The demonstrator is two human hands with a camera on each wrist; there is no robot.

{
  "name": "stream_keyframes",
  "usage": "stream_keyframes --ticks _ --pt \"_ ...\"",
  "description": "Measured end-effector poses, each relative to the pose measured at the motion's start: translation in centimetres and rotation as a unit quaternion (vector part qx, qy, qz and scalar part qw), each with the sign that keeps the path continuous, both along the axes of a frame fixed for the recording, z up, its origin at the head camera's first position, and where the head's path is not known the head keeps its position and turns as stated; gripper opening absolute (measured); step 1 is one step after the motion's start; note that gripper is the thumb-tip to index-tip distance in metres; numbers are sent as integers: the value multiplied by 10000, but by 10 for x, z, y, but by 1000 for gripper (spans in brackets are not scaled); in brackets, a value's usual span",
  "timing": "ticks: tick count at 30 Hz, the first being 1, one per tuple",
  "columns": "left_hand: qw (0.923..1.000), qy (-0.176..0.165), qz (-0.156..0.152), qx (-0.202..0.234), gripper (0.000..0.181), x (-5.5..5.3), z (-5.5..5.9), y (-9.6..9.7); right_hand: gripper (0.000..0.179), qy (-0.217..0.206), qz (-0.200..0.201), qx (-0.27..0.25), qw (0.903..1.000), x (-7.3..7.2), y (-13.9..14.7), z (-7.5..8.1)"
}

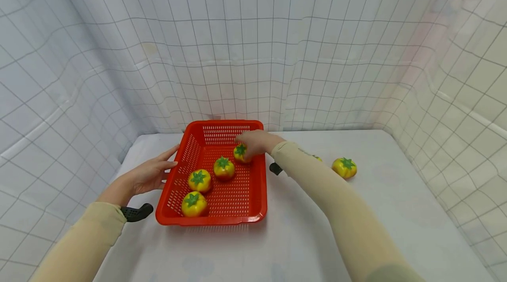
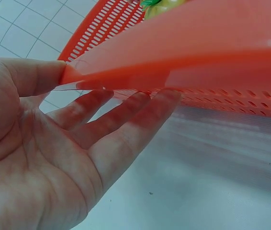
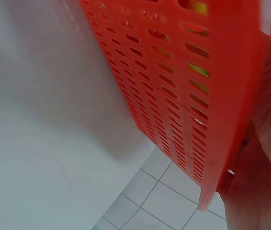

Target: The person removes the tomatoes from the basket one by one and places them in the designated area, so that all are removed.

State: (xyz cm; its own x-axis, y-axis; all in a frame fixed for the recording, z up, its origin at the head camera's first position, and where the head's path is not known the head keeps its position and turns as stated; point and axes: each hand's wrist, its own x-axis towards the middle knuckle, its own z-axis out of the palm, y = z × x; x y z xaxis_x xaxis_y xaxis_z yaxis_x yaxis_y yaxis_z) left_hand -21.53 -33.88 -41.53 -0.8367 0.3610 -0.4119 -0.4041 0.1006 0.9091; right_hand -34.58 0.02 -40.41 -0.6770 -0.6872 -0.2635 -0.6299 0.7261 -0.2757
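Note:
A red plastic basket (image 1: 259,194) with slotted walls stands on the white table. My left hand (image 1: 152,172) is at its left side; in the left wrist view, the thumb lies on the basket rim (image 2: 140,74) and the fingers touch the wall from outside, pinching it. Reaching over the right rim, my right hand (image 1: 255,141) grips a yellow-and-red tomato-like fruit (image 1: 239,153) with a green leafy top, inside the basket. Three similar fruits (image 1: 224,168) lie along the basket's middle and left. The right wrist view hides the fingertips behind the basket wall (image 3: 164,96).
Right of the basket, another such fruit (image 1: 344,168) lies on the table (image 1: 396,194). One more fruit (image 1: 318,158) is mostly hidden behind the right sleeve. White grid-patterned curtains (image 1: 253,53) enclose the table at the back and sides.

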Motion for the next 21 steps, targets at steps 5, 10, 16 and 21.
stream_keyframes --ticks 5,10,16,21 --pt "10000 -6 -19 13 72 -1 0 0 69 328 193 322 9988 -1 -3 -3" --pt "10000 2 -50 15 72 -1 -1 0 70 414 210 455 9979 0 -6 -4" --pt "10000 -11 -24 22 72 -1 -2 -1 67 485 291 518 9971 -1 -8 -6" --pt "10000 1 -40 17 72 -1 -2 -1 70 481 211 536 9972 -1 -8 -8"
